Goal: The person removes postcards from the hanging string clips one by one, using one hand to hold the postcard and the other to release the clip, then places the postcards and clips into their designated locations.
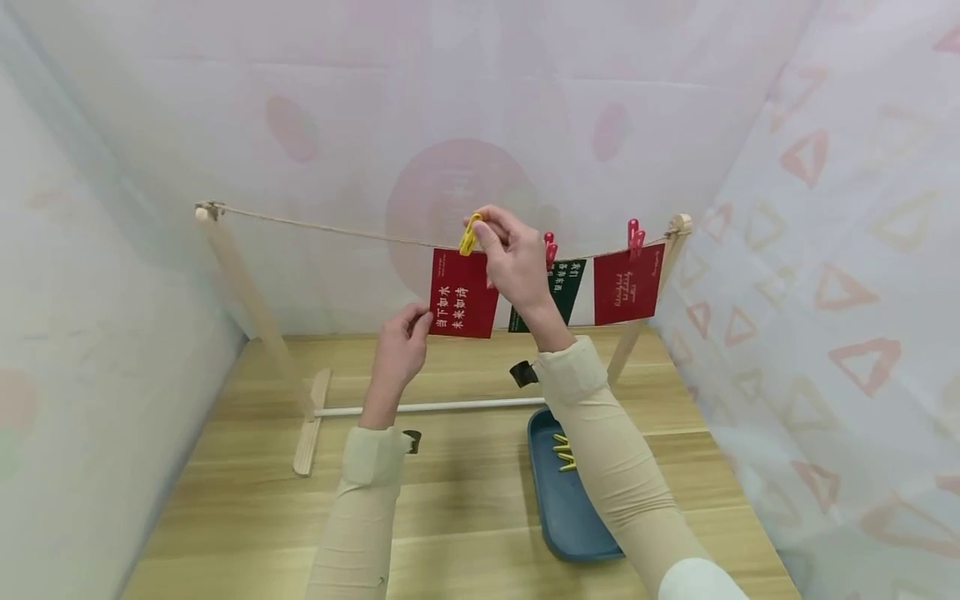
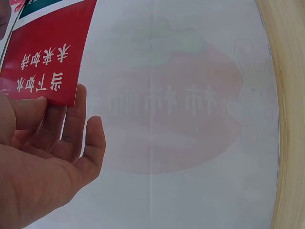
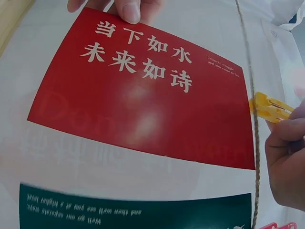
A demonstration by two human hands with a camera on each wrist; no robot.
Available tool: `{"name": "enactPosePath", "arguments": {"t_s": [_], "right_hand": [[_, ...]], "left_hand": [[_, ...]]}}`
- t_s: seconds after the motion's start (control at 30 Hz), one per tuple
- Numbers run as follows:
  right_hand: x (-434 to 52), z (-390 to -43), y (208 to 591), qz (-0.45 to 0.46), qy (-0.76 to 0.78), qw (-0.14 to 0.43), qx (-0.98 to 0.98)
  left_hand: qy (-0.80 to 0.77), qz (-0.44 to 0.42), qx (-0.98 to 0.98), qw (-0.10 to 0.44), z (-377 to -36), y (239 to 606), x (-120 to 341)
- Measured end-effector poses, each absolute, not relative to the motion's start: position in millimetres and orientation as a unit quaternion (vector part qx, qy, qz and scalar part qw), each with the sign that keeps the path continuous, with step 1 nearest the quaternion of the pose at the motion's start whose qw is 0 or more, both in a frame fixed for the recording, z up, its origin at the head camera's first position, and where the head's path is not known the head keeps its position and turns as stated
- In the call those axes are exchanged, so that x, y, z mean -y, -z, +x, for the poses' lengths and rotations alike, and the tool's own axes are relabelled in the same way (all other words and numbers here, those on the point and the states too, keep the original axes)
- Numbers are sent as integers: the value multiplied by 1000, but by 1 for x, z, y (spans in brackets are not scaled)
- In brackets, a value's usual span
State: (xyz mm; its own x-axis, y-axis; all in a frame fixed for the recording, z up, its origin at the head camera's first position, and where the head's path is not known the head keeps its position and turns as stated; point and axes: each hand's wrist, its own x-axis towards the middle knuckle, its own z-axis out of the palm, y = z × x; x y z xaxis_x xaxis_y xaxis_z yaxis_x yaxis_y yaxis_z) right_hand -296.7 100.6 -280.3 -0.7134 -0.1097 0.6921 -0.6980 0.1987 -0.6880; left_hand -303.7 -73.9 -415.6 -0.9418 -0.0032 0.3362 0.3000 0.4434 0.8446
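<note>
Red card: rectangular, white Chinese characters in two lines, hangs flat against the string at frame centre in the head view, top edge at the line, lower left corner pinched. Yellow clothespin: small plastic peg, at the card's upper right corner, tilted, set on the string. String: thin twine, taut, sagging slightly, running across mid-frame.
</note>
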Motion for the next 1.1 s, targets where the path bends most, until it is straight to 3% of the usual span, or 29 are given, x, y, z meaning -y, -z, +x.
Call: {"name": "enactPosePath", "arguments": {"t_s": [0.3,0.63,1.1], "right_hand": [[-101,-287,280,288,-574,303,704],[-105,-298,297,281,-621,262,683],[-118,-291,316,271,-622,281,679]], "left_hand": [[535,-93,824,163,-300,426,75],[540,-74,824,151,-293,429,82],[551,-56,817,157,-281,432,94]]}}
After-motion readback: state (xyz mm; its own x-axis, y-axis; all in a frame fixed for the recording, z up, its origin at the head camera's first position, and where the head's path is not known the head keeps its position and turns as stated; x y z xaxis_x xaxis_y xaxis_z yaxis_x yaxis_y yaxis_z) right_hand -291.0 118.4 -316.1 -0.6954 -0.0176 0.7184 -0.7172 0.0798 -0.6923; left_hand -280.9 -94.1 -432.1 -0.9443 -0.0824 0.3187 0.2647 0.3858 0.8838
